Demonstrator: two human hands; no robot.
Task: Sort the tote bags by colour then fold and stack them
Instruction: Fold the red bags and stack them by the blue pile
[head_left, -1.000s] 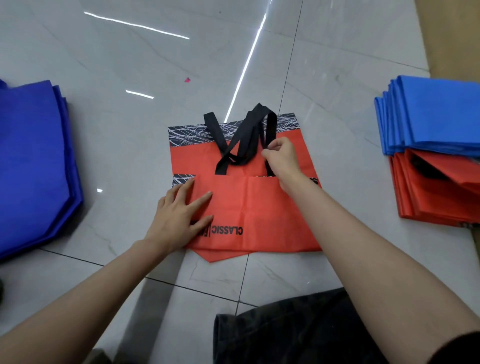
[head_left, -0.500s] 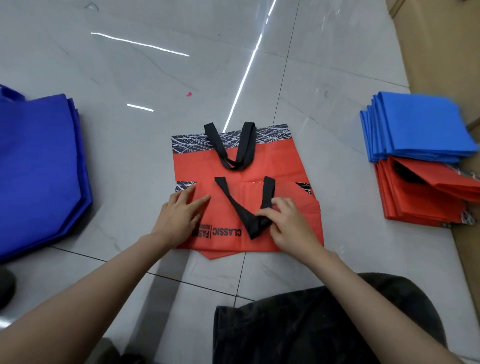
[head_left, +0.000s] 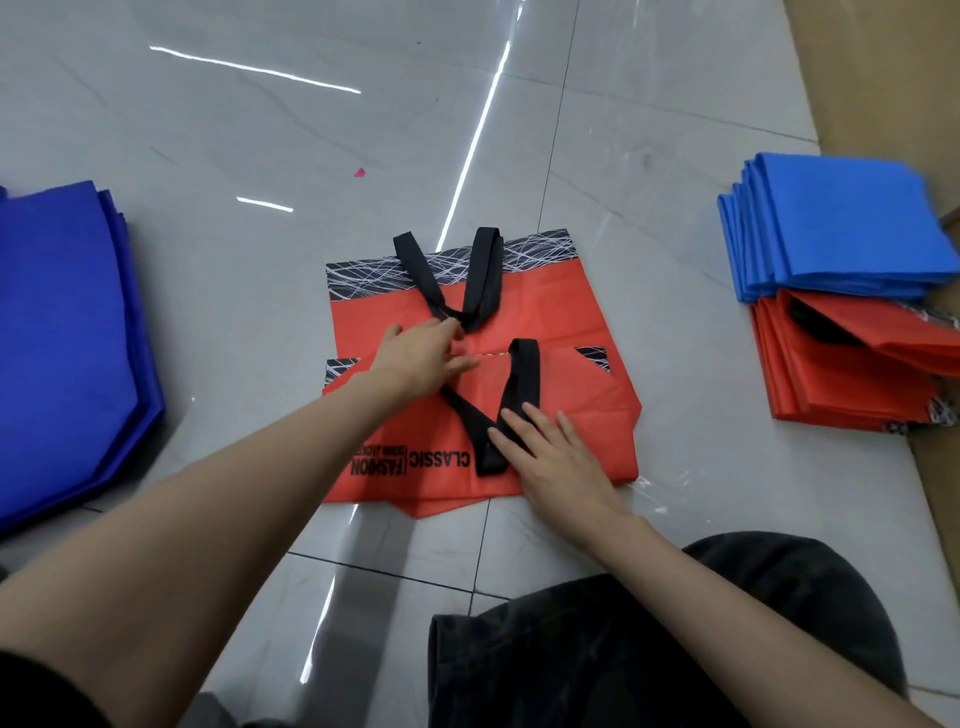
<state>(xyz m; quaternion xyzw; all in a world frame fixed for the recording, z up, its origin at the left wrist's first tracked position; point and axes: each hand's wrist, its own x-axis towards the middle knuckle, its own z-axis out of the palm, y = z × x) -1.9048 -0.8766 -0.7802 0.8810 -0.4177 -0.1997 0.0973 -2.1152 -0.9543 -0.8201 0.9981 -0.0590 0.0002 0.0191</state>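
A red tote bag (head_left: 545, 312) with a black-and-white patterned top band lies flat on the floor, its lower part folded up over the middle. My right hand (head_left: 556, 457) lies flat on the near black handle (head_left: 522, 374), pressing its loop against the fold. My left hand (head_left: 421, 358) reaches across the bag, its outstretched fingertips touching the loop end of the far black handle (head_left: 485, 275). At the right, a stack of folded blue bags (head_left: 841, 228) sits partly on a stack of folded red bags (head_left: 831, 384).
A pile of unfolded dark blue bags (head_left: 62, 322) lies at the left. Brown cardboard (head_left: 883, 78) runs along the right edge. My dark-trousered knee (head_left: 675, 649) is at the bottom. A small pink scrap (head_left: 359, 172) lies on the grey tiles beyond the bag.
My right hand laid one handle down over the fold and now presses it flat. My left hand left the bag's left side and moved up to the far handle.
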